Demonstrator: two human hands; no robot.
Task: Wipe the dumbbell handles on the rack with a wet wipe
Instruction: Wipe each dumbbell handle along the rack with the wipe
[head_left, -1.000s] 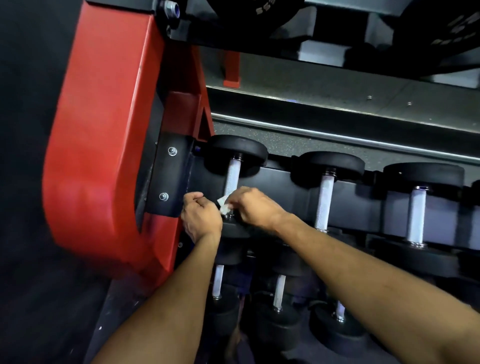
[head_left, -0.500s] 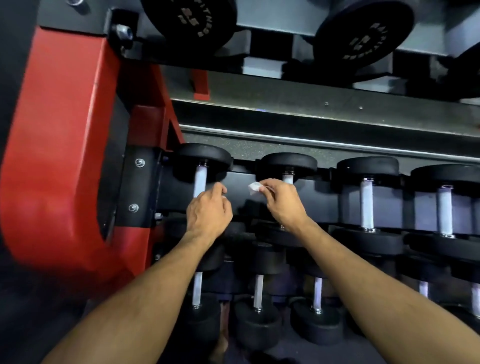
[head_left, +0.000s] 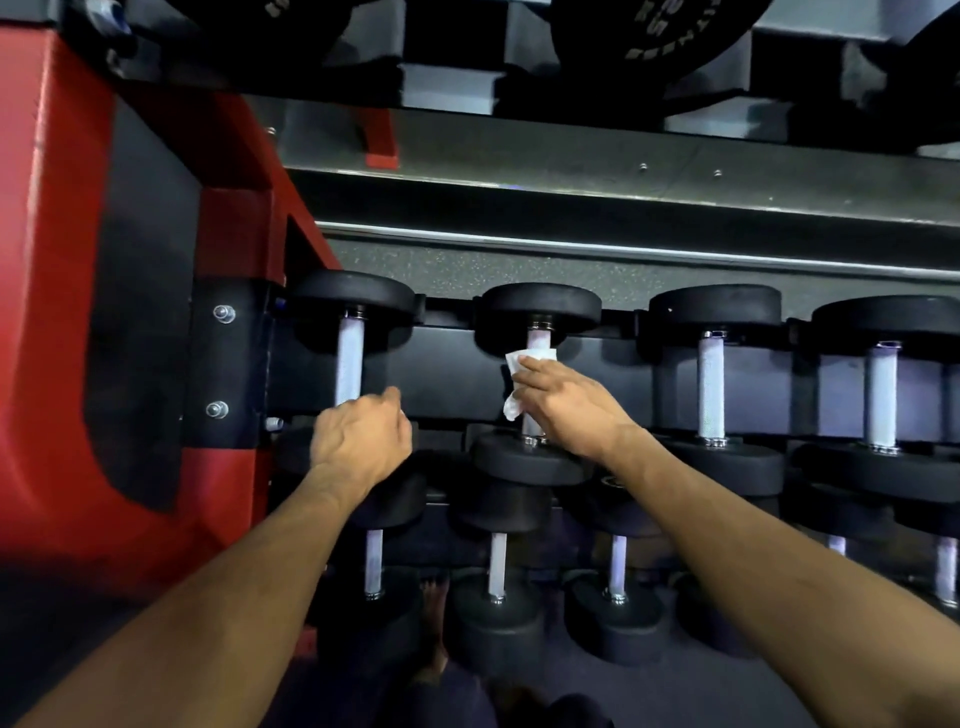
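The dumbbells lie across the rack (head_left: 457, 374) with their handles running up and down the frame, heads cradled at each end, which leaves every bare metal grip exposed and easy to wrap with a cloth. In the middle row, the right hand (head_left: 569, 410) presses the wet wipe (head_left: 524, 366) against the second handle (head_left: 537, 343) from the left, near the centre of the frame. Its fingers (head_left: 540, 371) are curled round the wipe and the bar together, folding the white sheet over the metal so it can probably slide along the grip; a corner of the wipe hangs out below the hand.

The left hand (head_left: 363, 444) sits at the lower end of the first handle (head_left: 349, 364), left of centre, most likely steadying that dumbbell or the person's reach. Its fingers are bent in, but whether they actually close on the bar cannot be told, since the back of the hand hides them.

Further handles to the right and in the lower row look untouched.
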